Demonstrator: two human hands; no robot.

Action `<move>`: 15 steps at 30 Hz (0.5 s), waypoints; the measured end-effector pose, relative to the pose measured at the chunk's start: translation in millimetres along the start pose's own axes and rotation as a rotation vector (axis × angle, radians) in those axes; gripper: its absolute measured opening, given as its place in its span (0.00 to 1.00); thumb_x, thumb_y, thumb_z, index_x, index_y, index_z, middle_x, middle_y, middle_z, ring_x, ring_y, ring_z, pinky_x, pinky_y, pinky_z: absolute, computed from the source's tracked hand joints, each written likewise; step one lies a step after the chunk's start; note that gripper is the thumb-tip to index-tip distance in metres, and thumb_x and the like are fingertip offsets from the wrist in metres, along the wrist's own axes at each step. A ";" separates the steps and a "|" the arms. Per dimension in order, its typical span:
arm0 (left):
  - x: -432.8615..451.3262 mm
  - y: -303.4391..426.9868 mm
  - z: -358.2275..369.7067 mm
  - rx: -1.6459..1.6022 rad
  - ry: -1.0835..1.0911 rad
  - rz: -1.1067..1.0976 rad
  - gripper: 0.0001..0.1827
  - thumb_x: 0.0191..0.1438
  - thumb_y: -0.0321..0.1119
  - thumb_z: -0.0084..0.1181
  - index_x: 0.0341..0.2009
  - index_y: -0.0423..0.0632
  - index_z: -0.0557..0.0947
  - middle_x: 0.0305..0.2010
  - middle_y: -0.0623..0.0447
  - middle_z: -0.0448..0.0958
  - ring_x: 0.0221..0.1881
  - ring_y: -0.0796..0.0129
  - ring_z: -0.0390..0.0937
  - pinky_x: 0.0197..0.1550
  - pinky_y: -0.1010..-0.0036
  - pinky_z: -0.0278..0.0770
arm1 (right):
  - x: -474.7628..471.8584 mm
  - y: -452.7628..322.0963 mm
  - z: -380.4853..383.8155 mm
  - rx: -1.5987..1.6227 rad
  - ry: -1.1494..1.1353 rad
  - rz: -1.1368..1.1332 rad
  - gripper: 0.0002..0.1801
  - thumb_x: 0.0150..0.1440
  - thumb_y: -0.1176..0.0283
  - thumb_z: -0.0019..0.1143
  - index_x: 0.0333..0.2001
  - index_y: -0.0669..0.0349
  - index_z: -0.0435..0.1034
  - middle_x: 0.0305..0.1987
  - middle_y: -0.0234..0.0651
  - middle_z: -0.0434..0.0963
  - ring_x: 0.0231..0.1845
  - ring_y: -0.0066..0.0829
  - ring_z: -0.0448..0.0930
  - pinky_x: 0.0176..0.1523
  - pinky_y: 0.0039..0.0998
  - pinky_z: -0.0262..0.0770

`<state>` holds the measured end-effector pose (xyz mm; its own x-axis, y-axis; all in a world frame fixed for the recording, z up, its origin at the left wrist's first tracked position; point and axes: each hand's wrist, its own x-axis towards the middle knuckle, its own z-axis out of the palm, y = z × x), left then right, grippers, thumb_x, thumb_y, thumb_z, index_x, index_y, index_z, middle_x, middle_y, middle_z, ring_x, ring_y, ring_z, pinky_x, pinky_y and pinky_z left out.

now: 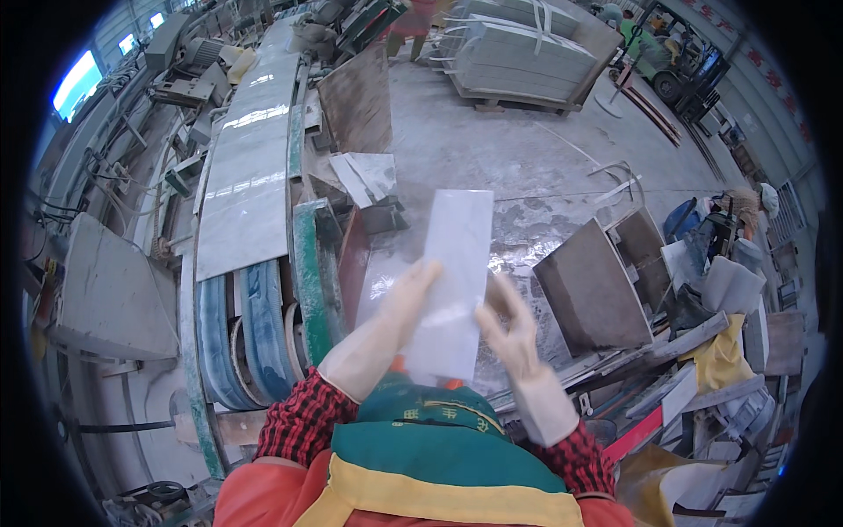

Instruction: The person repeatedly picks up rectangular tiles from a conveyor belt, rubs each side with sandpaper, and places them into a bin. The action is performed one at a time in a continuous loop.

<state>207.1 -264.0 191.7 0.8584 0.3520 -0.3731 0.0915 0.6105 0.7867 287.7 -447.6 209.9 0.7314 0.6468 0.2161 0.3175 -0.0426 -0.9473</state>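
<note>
A white polished stone slab piece [454, 277], long and narrow, is held up in front of my body. My left hand [395, 316], in a cream rubber glove, grips its left edge. On the other side my right hand [517, 329], gloved the same way, has its fingers spread at the slab's right edge, with a gap between thumb and fingers; the fingertips are blurred. A green apron with a yellow band lies below the hands.
At my left runs a belt conveyor [260, 329] with a long polished slab [247, 191] on it. Brown boards [586, 290] and a scrap heap stand to the right. Farther off are a crate of stone slabs [520, 66], a forklift [678, 72] and a person [413, 23].
</note>
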 end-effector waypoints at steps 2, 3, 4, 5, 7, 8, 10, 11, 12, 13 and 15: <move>12.5 -4.5 -13.1 0.015 0.052 -0.001 0.23 0.66 0.43 0.49 0.61 0.47 0.73 0.54 0.53 0.77 0.51 0.68 0.76 0.52 0.69 0.76 | -33.2 -10.5 2.6 0.130 -0.133 0.038 0.39 0.57 0.71 0.64 0.68 0.73 0.57 0.62 0.49 0.72 0.60 0.35 0.74 0.63 0.33 0.69; 17.0 -6.1 -16.5 0.023 0.073 -0.005 0.23 0.66 0.43 0.49 0.62 0.48 0.73 0.55 0.54 0.77 0.51 0.69 0.76 0.52 0.69 0.76 | -45.3 -10.0 -0.3 0.164 -0.176 0.070 0.38 0.57 0.71 0.64 0.68 0.72 0.56 0.62 0.47 0.72 0.60 0.33 0.74 0.63 0.31 0.69; 19.8 -8.3 -18.3 0.014 0.071 0.002 0.23 0.66 0.43 0.49 0.62 0.47 0.72 0.55 0.54 0.76 0.51 0.69 0.76 0.52 0.69 0.76 | -50.2 -10.1 -1.5 0.197 -0.219 0.103 0.38 0.58 0.72 0.63 0.69 0.70 0.56 0.62 0.45 0.73 0.60 0.30 0.74 0.62 0.29 0.69; 21.9 -10.1 -19.4 0.003 0.069 0.010 0.23 0.67 0.42 0.49 0.62 0.47 0.72 0.55 0.54 0.76 0.51 0.69 0.76 0.53 0.69 0.75 | -47.4 -10.4 -2.6 0.317 -0.155 0.241 0.38 0.59 0.71 0.62 0.69 0.70 0.55 0.63 0.44 0.72 0.61 0.29 0.73 0.63 0.28 0.68; 20.8 -9.0 -12.2 0.003 -0.024 0.055 0.23 0.67 0.42 0.49 0.63 0.47 0.71 0.56 0.54 0.75 0.51 0.70 0.76 0.53 0.70 0.75 | -33.9 -21.1 -4.6 0.559 -0.012 0.512 0.37 0.60 0.70 0.60 0.70 0.70 0.54 0.63 0.42 0.72 0.62 0.27 0.72 0.64 0.27 0.67; 18.4 -8.7 -6.1 0.009 -0.112 0.093 0.23 0.66 0.42 0.49 0.63 0.46 0.70 0.56 0.54 0.75 0.51 0.70 0.75 0.53 0.70 0.74 | -30.9 -13.7 -2.3 0.573 0.009 0.501 0.36 0.61 0.70 0.58 0.70 0.70 0.55 0.64 0.42 0.71 0.62 0.27 0.71 0.64 0.26 0.66; 7.4 2.7 12.5 0.031 -0.240 0.101 0.24 0.66 0.40 0.50 0.63 0.45 0.70 0.57 0.54 0.75 0.54 0.72 0.73 0.55 0.71 0.73 | -23.0 14.8 2.9 0.590 0.060 0.468 0.33 0.63 0.71 0.55 0.69 0.69 0.55 0.65 0.41 0.70 0.63 0.26 0.70 0.65 0.25 0.65; 6.5 6.6 15.3 0.077 -0.268 0.080 0.25 0.65 0.40 0.51 0.64 0.45 0.69 0.57 0.53 0.74 0.55 0.71 0.73 0.55 0.71 0.72 | -21.1 22.6 3.4 0.599 0.082 0.451 0.32 0.65 0.71 0.53 0.69 0.69 0.55 0.65 0.40 0.69 0.63 0.25 0.70 0.65 0.25 0.64; 5.3 10.1 13.8 0.120 -0.286 0.063 0.25 0.65 0.39 0.51 0.64 0.45 0.68 0.57 0.53 0.74 0.56 0.71 0.72 0.56 0.71 0.72 | -22.1 23.1 4.3 0.620 0.083 0.456 0.31 0.65 0.72 0.53 0.69 0.70 0.56 0.65 0.40 0.69 0.63 0.26 0.70 0.65 0.25 0.64; 5.9 12.5 12.5 0.163 -0.303 0.045 0.26 0.64 0.39 0.52 0.65 0.44 0.68 0.58 0.52 0.74 0.57 0.71 0.72 0.57 0.71 0.71 | -26.0 23.4 5.1 0.640 0.085 0.460 0.31 0.65 0.72 0.52 0.69 0.70 0.56 0.65 0.40 0.69 0.64 0.26 0.70 0.65 0.25 0.64; 25.5 5.1 1.7 0.222 -0.132 0.166 0.28 0.64 0.38 0.53 0.66 0.43 0.65 0.57 0.51 0.74 0.57 0.69 0.72 0.57 0.71 0.71 | -32.4 19.3 8.0 0.644 0.083 0.477 0.30 0.65 0.72 0.52 0.68 0.71 0.56 0.65 0.40 0.69 0.64 0.26 0.70 0.66 0.25 0.64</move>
<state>230.2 -253.1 186.9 0.9275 0.3304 -0.1747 0.0397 0.3775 0.9251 265.3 -463.4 182.8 0.7510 0.6098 -0.2533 -0.4322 0.1639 -0.8868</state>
